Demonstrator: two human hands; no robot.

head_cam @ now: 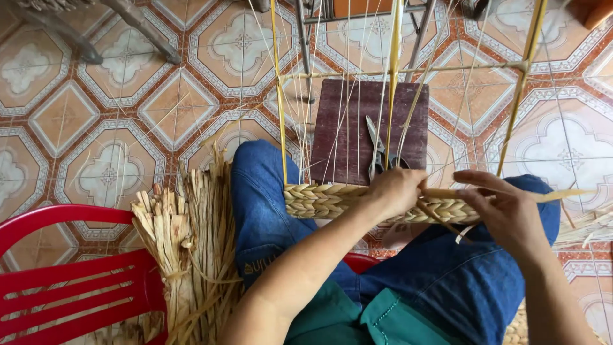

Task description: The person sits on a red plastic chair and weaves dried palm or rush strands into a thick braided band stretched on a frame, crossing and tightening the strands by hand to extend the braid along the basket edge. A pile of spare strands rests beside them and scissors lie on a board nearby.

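- Floor: patterned terracotta-and-cream ceramic tile floor (115,96), seen from above; the person sits with blue-denim knees raised.
- Work piece: pale yellow braided straw band (325,200) lies across the lap, strung on thin upright bamboo and fibre strands (279,96) that rise to a crossbar.
- Left hand (396,190): fingers curled and pressed together, gripping the band's upper edge.
- Right hand (507,214): fingers pinching a flat loose straw strip (562,194) against the band.
- Handling judgement: light, pliant, somewhat brittle; best held at the woven edge, close to the working point.
- Nearby: steel scissors (378,153) on a dark maroon square stool top (345,121); tied bundle of dried straw (185,236) beside a red plastic chair (76,287).
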